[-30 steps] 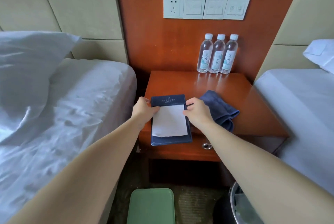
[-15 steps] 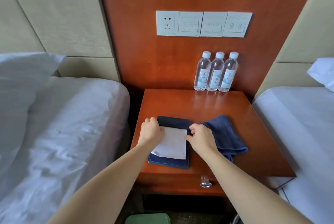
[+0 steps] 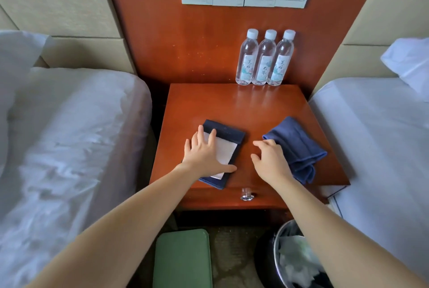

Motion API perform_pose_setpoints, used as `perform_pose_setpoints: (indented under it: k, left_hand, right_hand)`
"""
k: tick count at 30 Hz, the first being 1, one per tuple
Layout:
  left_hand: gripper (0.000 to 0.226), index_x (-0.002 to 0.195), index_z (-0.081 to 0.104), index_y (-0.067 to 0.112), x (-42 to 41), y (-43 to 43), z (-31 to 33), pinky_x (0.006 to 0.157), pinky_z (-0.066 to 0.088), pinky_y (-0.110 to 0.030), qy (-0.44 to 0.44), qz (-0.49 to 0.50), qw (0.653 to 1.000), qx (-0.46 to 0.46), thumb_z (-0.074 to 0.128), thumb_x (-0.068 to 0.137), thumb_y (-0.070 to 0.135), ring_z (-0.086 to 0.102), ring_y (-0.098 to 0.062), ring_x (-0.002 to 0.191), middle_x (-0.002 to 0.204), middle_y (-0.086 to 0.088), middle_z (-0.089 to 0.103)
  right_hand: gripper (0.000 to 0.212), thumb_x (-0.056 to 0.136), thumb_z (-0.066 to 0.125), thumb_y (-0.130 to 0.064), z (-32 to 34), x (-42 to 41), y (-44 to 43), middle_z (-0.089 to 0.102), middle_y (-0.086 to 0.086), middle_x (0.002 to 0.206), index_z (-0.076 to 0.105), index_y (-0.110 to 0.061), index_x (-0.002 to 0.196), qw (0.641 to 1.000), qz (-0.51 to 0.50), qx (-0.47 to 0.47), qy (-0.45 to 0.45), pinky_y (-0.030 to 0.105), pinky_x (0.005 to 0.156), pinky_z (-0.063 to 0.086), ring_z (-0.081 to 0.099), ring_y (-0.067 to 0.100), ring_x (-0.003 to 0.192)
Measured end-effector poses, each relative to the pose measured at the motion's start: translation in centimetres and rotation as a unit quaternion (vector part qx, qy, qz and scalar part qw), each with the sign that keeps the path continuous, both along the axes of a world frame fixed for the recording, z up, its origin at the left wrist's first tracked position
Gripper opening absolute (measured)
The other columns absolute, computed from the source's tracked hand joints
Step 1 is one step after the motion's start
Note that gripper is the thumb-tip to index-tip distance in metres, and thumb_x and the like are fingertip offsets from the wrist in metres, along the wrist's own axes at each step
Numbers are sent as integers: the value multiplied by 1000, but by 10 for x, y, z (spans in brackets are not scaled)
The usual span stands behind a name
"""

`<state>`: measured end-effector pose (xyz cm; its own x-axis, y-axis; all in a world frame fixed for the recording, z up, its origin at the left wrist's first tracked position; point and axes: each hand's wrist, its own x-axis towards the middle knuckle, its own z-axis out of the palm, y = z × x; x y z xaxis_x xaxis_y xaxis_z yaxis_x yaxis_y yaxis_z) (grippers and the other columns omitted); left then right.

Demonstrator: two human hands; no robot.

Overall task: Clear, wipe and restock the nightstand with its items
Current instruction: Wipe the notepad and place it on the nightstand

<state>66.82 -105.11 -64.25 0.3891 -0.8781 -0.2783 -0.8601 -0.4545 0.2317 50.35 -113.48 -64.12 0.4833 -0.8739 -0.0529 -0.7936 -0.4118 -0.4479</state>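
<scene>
The notepad holder (image 3: 228, 133) lay flat and slightly skewed on the front left part of the nightstand surface (image 3: 209, 101), its near corner at the front edge. The left hand (image 3: 204, 155) rested on it, fingers (image 3: 200, 134) straight and spread, the palm covering part of the white sheet (image 3: 226, 150). The right hand (image 3: 270, 162) hovered between the holder and the folded blue cloth (image 3: 298, 146), fingers (image 3: 260, 143) loosely curled and gripping nothing; contact with the cloth could not be determined. The holder appeared thin, light and fairly stiff, and likely to slide on the polished wood. The sheet, if loose, might shift. A pinch across both long edges would probably secure it. The cloth looked limp and would best be gathered at its fold. Three water bottles (image 3: 265, 60) stood upright at the rear.
</scene>
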Motion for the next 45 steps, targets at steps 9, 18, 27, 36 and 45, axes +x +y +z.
perform_pose_setpoints:
  k: [9,18,27,36,45]
  left_hand:
    - [118,146,-24,48,7,18,3,115,-14,-59,-8,-195,980,37,65,73,72,-26,-32,145,159,-7,-28]
    - [94,156,-6,11,30,53,-6,119,-6,-40,64,-156,985,-23,55,94,48,-19,-22,149,163,-4,-15]
    - [74,154,-14,13,33,62,-12,121,-6,-41,-35,-185,982,1,19,101,54,-19,-22,148,162,-5,-18]
    - [71,155,-12,16,39,57,-4,119,-8,-51,-95,-193,976,30,12,101,55,-14,-18,150,163,-1,-15]
    - [72,154,-16,23,64,43,4,115,-15,-59,-128,-162,974,93,7,98,61,-10,-15,150,163,6,-15]
  right_hand:
    - [55,90,67,-34,-3,-9,37,56,7,134,51,-15,139,997,-13,13,-70,37,100,42,43,26,126]
    - [61,83,73,-42,-4,5,55,55,9,121,53,-9,132,997,-53,-7,-47,32,89,44,51,25,117]
    - [58,88,68,-39,-1,12,58,56,9,121,53,-9,136,998,-55,-12,-25,32,89,45,52,26,114]
    - [48,93,63,-29,9,5,46,55,18,127,55,-7,135,999,-29,-12,29,39,92,46,51,34,116]
    - [50,92,63,-32,14,-13,23,58,13,128,55,-10,137,999,24,-18,36,36,90,47,52,28,120]
